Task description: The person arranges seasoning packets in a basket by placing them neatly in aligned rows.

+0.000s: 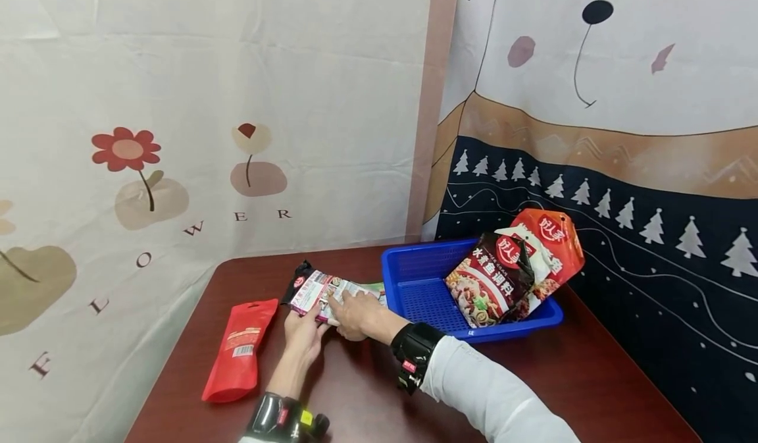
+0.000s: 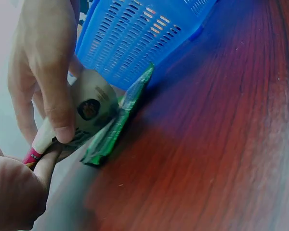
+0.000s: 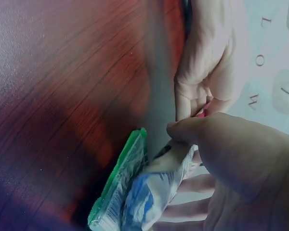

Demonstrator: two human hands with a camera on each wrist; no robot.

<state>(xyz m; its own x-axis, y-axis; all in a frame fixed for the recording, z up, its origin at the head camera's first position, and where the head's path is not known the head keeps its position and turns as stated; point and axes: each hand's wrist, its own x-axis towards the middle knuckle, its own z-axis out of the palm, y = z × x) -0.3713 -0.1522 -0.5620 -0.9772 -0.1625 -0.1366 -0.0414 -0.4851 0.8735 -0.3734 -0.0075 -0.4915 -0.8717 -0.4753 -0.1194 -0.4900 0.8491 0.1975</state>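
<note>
A food packet with a white printed face and black end [image 1: 322,288] is held above the table between both hands. My left hand [image 1: 301,339] pinches its near edge, thumb on top. My right hand [image 1: 358,314] grips its right part; in the right wrist view, the right thumb [image 3: 192,130] lies on one side and the fingers on the other. Under the packet lies a flat green-edged packet [image 2: 118,127], close to the blue basket [image 2: 130,41]. The held packet's underside is partly covered by the hands.
To the left on the brown table [image 1: 414,397] lies a red pouch [image 1: 239,351]. Inside the basket, at its right end, a dark seasoning packet [image 1: 488,282] leans against an orange-red packet [image 1: 559,252]. Printed curtains hang behind the table.
</note>
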